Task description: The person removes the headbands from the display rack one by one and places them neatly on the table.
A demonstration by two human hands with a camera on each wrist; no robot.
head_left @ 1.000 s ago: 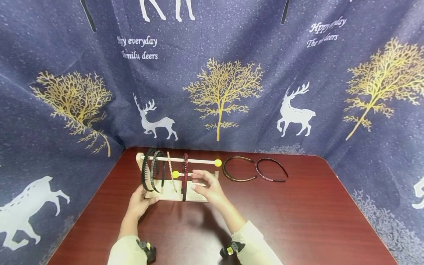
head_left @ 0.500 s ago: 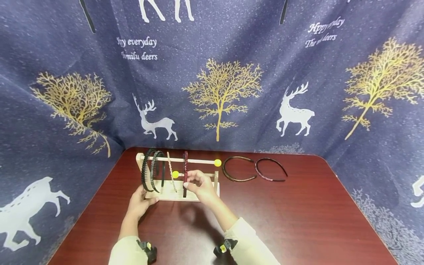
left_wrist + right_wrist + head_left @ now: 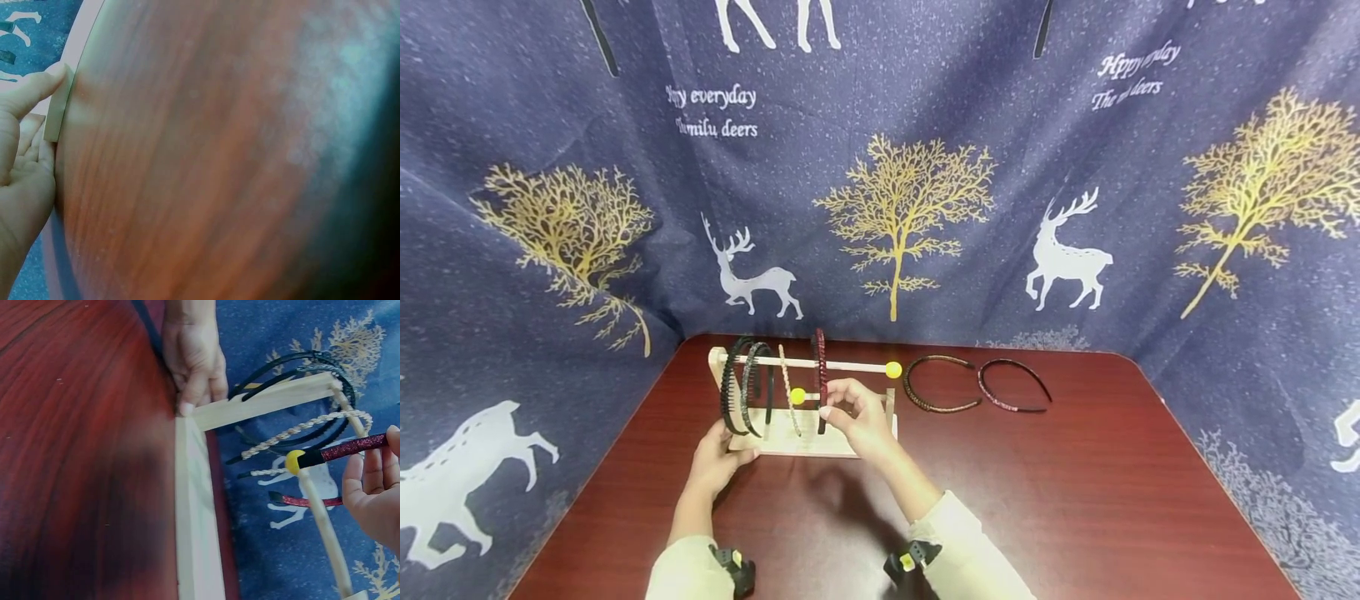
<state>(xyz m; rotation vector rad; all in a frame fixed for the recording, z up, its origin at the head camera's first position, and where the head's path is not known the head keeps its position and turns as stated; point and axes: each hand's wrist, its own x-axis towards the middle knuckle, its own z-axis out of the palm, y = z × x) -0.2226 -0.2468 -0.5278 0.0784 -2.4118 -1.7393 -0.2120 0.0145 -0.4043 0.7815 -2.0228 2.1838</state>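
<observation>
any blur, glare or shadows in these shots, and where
Head view: mostly sharp, a soft shadow on the table below the right hand, pale glare towards the bottom middle; left wrist view: table softly blurred, bluish haze at right fading to dark; right wrist view: red headband fairly clear, table patchily dark.

Two hands (image 3: pixel 715 458); six headbands (image 3: pixel 822 354); one wooden rack (image 3: pixel 782 443); two yellow balls (image 3: pixel 892 369); two wrist cameras (image 3: pixel 741 577); one table (image 3: pixel 1075 500); three gold trees (image 3: pixel 897 229).

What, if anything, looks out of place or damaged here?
Nothing looks damaged or spilled. At most, the gold-brown headband and the pink-black headband stand apart, lying flat on the table while other headbands hang on the rack.
</observation>
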